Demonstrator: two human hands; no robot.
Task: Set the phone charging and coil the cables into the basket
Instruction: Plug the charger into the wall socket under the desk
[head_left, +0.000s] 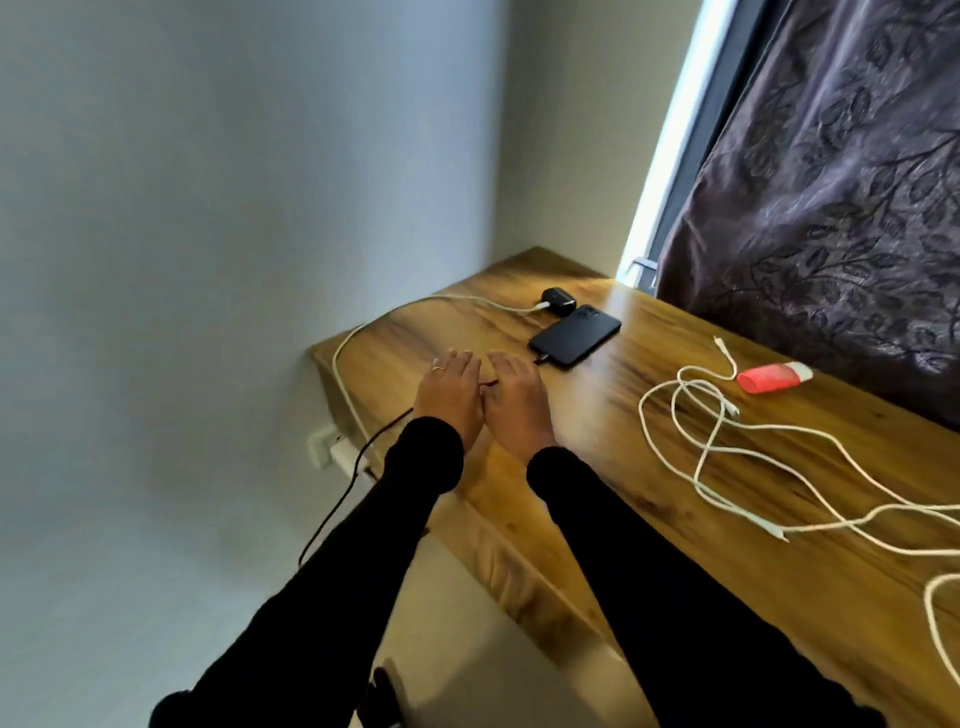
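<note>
Both hands lie side by side, backs up, over the left end of the wooden desk. The left hand has its fingers extended and relaxed, a ring on one finger; the right hand is likewise flat with fingers extended. A dark cable passes between and beneath the two hands; whether either hand pinches it cannot be determined. This cable drops over the left desk edge, and its other end is plugged into the near end of the black phone, which lies flat just beyond the right hand. A small black case sits behind the phone, connected to a white cable. Loose white cables lie tangled further right, near a red-and-white object. A wall socket sits below the desk edge.
</note>
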